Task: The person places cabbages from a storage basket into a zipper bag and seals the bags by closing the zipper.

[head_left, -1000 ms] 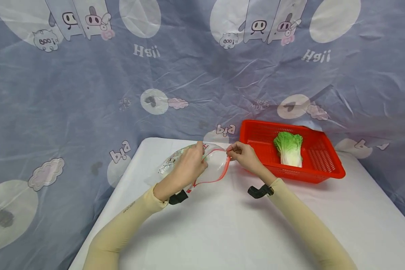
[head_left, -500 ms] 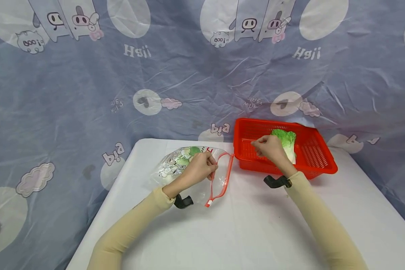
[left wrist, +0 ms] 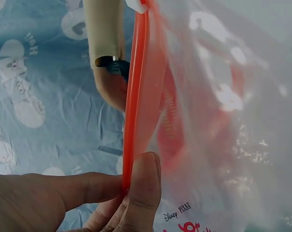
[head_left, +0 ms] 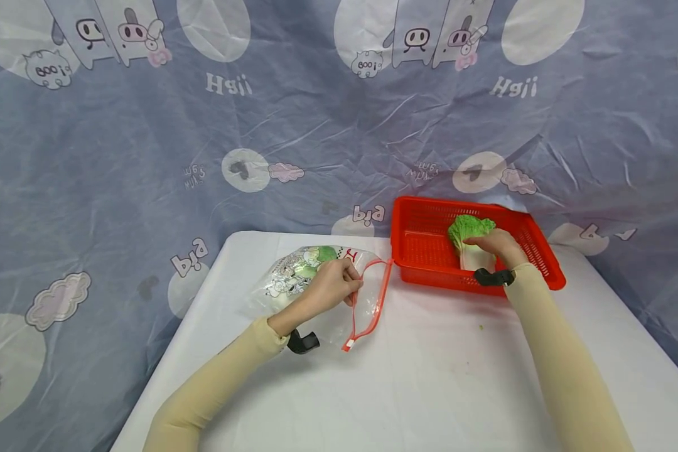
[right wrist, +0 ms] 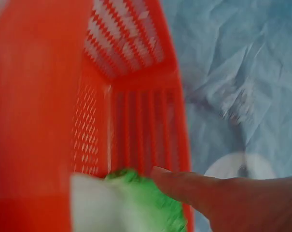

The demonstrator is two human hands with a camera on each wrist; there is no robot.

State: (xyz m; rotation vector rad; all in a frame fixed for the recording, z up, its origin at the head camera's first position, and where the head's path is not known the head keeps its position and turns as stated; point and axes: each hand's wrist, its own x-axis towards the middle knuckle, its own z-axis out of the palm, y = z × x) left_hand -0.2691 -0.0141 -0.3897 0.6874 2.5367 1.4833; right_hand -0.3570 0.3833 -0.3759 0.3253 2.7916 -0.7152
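Note:
My left hand pinches the red-edged mouth of a clear, printed zip bag. In the left wrist view, thumb and fingers close on the red zip strip. The bag lies on its side with its mouth spread to the right and something green and pale inside. A white slider sits at the strip's near end. My right hand reaches over the napa cabbage, fingers straight out across its leaves; in the right wrist view one finger overlaps the green tip.
A red perforated basket stands at the back right of the white table, holding the cabbage. A patterned grey-blue cloth hangs behind the table. A few small specks lie on the tabletop in front of the basket.
My right hand has let go of the bag's edge and moved right, over the cabbage in the basket. My left hand keeps its pinch; the bag mouth now sits lower and further right in view.

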